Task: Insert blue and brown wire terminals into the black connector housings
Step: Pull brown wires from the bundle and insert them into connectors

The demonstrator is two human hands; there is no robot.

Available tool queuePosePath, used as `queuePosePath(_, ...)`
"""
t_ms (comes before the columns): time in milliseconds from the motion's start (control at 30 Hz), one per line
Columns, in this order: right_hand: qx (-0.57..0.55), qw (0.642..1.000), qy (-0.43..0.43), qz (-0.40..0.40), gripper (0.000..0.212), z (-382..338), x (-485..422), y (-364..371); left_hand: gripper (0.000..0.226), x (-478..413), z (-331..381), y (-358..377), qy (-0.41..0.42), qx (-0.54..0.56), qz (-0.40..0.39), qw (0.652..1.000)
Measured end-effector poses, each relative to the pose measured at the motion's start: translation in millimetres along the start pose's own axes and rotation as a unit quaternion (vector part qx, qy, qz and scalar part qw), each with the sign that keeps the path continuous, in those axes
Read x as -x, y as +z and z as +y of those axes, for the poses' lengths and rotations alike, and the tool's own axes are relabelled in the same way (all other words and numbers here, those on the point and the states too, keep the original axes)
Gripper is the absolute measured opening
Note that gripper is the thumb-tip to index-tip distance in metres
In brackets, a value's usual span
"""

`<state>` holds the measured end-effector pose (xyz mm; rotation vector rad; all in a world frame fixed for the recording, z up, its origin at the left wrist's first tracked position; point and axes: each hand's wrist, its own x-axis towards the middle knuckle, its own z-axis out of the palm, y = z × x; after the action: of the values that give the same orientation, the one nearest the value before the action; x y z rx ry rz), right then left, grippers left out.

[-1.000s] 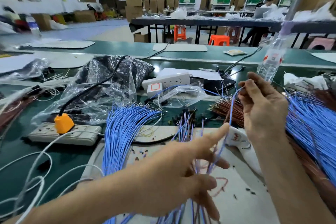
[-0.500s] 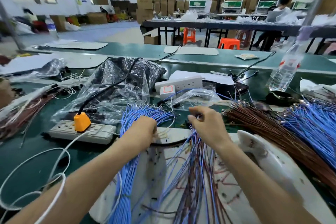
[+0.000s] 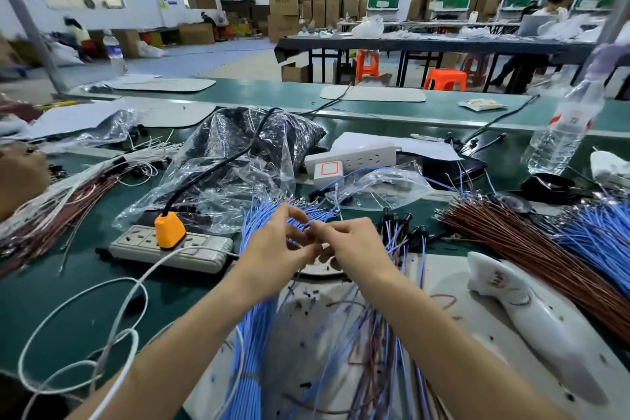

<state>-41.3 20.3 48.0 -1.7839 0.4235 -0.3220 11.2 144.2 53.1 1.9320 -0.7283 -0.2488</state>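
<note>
My left hand (image 3: 276,249) hovers over the fanned tips of a blue wire bundle (image 3: 255,334) and pinches one blue wire end between thumb and fingers. My right hand (image 3: 354,249) meets it fingertip to fingertip and pinches the same wire end; whatever else it holds is hidden. Wires fitted with black connector housings (image 3: 402,225) lie just right of my right hand. A brown wire bundle (image 3: 518,249) and more blue wires (image 3: 600,239) fan out at the right. A clear bag of black parts (image 3: 245,147) sits behind.
A grey power strip with an orange plug (image 3: 168,232) lies at the left, with white cable loops (image 3: 85,334) in front of it. A white power strip (image 3: 351,157), a water bottle (image 3: 562,133) and a white handheld tool (image 3: 531,317) also sit on the green bench.
My right hand came down from holding a blue wire up at the right to the finished pile, then to the centre. My left hand moved onto the blue bundle; now both hands' fingertips meet.
</note>
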Motion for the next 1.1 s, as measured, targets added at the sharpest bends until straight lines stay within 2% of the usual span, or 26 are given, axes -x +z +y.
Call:
queuePosePath(67, -0.025, 1.0, 0.013, 0.007, 0.028, 0.9, -0.9, 1.1, 0.032, 8.2, -7.8, 4.0, -0.024, 0.008, -0.015, 1.0)
queuePosePath(167, -0.097, 0.995, 0.035, -0.002, 0.031, 1.1, -4.9, -1.1, 0.031, 19.6, -23.4, 10.9, 0.069, -0.146, 0.005, 0.987)
queuePosePath(267, -0.206, 0.976, 0.064, 0.038, 0.028, -0.4, -11.3, -6.8, 0.041, 24.0, -29.1, 13.9, 0.108, -0.212, -0.025, 0.971)
queuePosePath(333, -0.275, 0.953, 0.074, 0.107, 0.026, -1.1, -18.8, -18.0, 0.042, 23.9, -27.9, 12.8, 0.106, -0.22, -0.037, 0.969)
queuePosePath(433, -0.389, 0.888, 0.068, 0.235, 0.024, -8.3, -28.7, -50.0, 0.053, 28.9, -22.4, 12.9, 0.084, -0.185, -0.055, 0.978)
queuePosePath(500, -0.429, 0.862, 0.062, 0.263, 0.024, -12.7, -29.2, -68.1, 0.049, 29.6, -20.3, 11.6, 0.081, -0.125, -0.033, 0.988)
queuePosePath(567, -0.425, 0.878, 0.079, 0.206, 0.021, -14.0, -21.9, -71.2, 0.029, 13.1, -19.6, -1.0, 0.107, -0.091, 0.064, 0.988)
queuePosePath(633, -0.407, 0.898, 0.093, 0.143, 0.022, -11.0, -12.3, -66.1, 0.01, -24.3, -19.1, -28.1, 0.1, -0.184, 0.15, 0.966)
queuePosePath(667, -0.401, 0.903, 0.093, 0.123, 0.025, -10.5, -7.7, -63.9, 0.012, -47.0, -18.5, -45.6, 0.055, -0.25, 0.157, 0.954)
queuePosePath(700, -0.396, 0.907, 0.09, 0.113, 0.028, -10.4, -3.1, -64.0, 0.016, -69.3, -18.9, -62.7, -0.01, -0.321, 0.139, 0.937)
queuePosePath(767, -0.388, 0.912, 0.09, 0.101, 0.03, -11.4, 4.8, -65.8, 0.02, -97.4, -27.2, -89.4, -0.131, -0.46, 0.066, 0.876)
queuePosePath(833, -0.376, 0.918, 0.087, 0.09, 0.026, -9.1, 11.1, -69.9, 0.025, -103.1, -40.0, -95.6, -0.18, -0.549, -0.014, 0.816)
queuePosePath(867, -0.36, 0.926, 0.084, 0.081, 0.024, -5.6, 12.4, -72.4, 0.027, -103.9, -46.6, -92.5, -0.184, -0.563, -0.031, 0.805)
queuePosePath(933, -0.33, 0.938, 0.084, 0.062, 0.026, 3.9, 16.3, -75.1, 0.021, -106.5, -55.2, -81.6, -0.174, -0.561, -0.02, 0.809)
queuePosePath(1033, -0.344, 0.933, 0.09, 0.052, 0.032, 16.4, 22.9, -74.6, 0.009, -120.1, -57.3, -69.0, -0.181, -0.535, -0.015, 0.825)
queuePosePath(1100, -0.33, 0.939, 0.071, 0.062, 0.023, 26.0, 28.8, -69.7, 0.02, -126.8, -60.5, -66.2, -0.195, -0.513, -0.007, 0.836)
